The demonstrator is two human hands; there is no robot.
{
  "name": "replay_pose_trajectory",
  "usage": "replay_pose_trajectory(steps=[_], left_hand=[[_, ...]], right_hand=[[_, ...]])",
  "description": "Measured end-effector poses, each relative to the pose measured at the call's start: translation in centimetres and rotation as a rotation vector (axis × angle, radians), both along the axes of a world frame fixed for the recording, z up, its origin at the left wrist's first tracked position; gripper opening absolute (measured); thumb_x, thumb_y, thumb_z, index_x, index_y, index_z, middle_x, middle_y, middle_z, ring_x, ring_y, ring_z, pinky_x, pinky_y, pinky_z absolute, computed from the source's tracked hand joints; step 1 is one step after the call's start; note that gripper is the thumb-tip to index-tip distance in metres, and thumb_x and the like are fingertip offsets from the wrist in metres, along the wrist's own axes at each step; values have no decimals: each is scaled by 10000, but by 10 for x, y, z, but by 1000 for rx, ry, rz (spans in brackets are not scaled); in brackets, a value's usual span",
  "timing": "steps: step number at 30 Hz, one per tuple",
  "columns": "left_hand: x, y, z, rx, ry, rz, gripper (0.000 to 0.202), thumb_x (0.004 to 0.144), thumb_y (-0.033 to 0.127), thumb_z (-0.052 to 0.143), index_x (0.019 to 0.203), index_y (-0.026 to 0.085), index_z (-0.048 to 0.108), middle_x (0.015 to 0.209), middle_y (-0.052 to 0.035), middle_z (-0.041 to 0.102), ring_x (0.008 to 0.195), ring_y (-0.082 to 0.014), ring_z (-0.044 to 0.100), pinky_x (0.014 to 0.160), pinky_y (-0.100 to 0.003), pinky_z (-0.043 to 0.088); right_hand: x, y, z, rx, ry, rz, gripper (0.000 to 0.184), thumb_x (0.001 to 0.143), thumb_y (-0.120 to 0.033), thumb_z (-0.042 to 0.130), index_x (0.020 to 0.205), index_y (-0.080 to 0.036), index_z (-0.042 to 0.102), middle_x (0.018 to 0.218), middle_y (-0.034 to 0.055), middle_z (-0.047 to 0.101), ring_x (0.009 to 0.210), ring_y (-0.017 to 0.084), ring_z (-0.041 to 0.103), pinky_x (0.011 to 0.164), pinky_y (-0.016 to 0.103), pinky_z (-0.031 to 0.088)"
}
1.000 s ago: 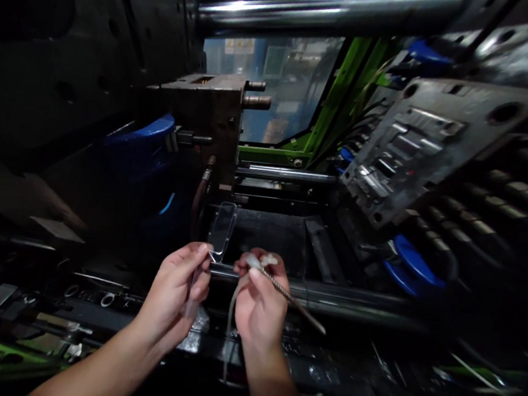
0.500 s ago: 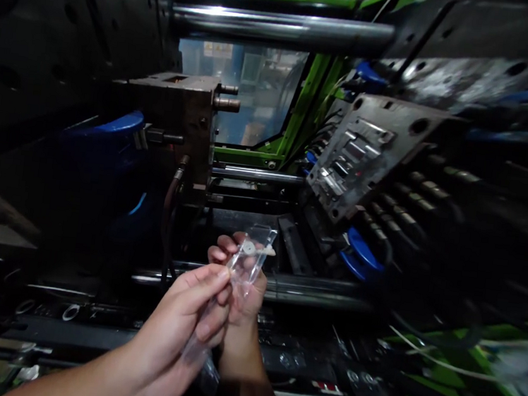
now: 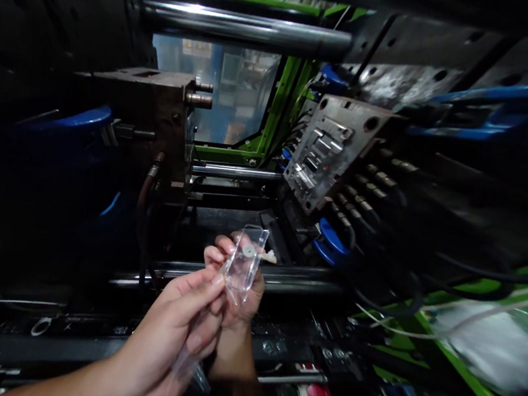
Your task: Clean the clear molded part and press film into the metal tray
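Observation:
My left hand (image 3: pixel 177 328) is closed in a pinch on a clear plastic moulded part (image 3: pixel 243 262), a flat oblong tray that stands tilted up in front of me. My right hand (image 3: pixel 235 284) sits just behind that part, fingers curled around a small whitish plastic piece (image 3: pixel 267 257) that sticks out to the right of it. The two hands overlap at the middle bottom of the view, in front of the open mould of an injection machine.
A mould half with a cavity plate (image 3: pixel 326 154) faces in from the right, with hoses and blue fittings (image 3: pixel 330 240). The other mould block (image 3: pixel 149 115) stands at the left. Steel tie bars (image 3: pixel 245 27) run above and below. White plastic (image 3: pixel 490 344) lies at right.
The hands came together: the clear part moved from beside the right hand to in front of it. The metal rod seen in the right hand a second ago is out of sight. View swung right.

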State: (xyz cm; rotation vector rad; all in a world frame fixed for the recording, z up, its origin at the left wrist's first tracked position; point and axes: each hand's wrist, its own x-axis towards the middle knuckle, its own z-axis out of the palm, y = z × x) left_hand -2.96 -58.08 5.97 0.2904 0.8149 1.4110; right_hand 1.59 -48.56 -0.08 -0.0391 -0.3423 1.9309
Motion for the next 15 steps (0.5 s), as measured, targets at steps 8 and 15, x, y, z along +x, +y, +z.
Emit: replay_pose_trajectory(steps=[8,15], left_hand=[[0,-3,0,-10,-10,1,346,859,412,754,689,170,575,459,84,319,398,-17,133,429,-206,119],[-3,-2,0,4,-17,5,319,879,378,737,696,164,586,502,79,332,400,-8,147,419,-194,135]], right_hand=[[2,-3,4,20,-131,-81,333,602,-286,860,753,-292,563,883,-14,555,766,186,469,678,343,459],[2,-3,3,9,-26,-41,298,614,-205,858,764,-306,621,887,-27,570,791,171,495,690,321,463]])
